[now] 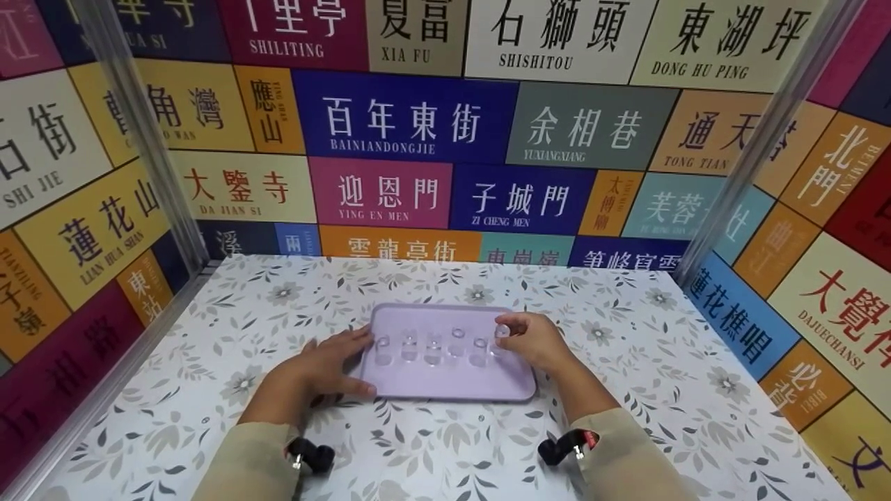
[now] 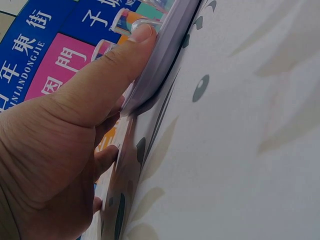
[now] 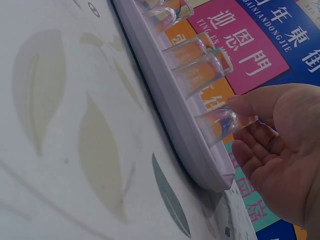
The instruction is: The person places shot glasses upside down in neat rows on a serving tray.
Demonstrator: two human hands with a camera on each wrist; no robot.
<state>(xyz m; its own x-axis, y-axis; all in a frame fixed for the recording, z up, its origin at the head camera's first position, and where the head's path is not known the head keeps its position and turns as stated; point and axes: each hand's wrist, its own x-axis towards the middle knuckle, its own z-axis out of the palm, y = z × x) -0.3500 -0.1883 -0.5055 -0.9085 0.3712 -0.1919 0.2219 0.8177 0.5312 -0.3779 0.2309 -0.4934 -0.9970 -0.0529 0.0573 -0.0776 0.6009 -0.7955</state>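
Note:
A lilac rectangular tray (image 1: 445,387) lies on the patterned tabletop with several small clear glasses on it, among them one glass (image 1: 383,351) at the left end and another glass (image 1: 477,353) near the right. My right hand (image 1: 539,342) pinches the rightmost glass (image 3: 218,125) between thumb and fingers near its top. Its base is at the tray's surface; whether it touches I cannot tell. Spread and fairly straight, the fingers of my left hand (image 1: 324,365) touch the tray's left side. In the left wrist view, the thumb (image 2: 117,67) lies against the tray's edge.
White cloth (image 1: 445,452) printed with grey leaves and flowers covers the table. Around its back and sides stand panels (image 1: 407,118) of coloured blocks with printed characters. Dark camera mounts (image 1: 313,456) sit at both sleeve cuffs.

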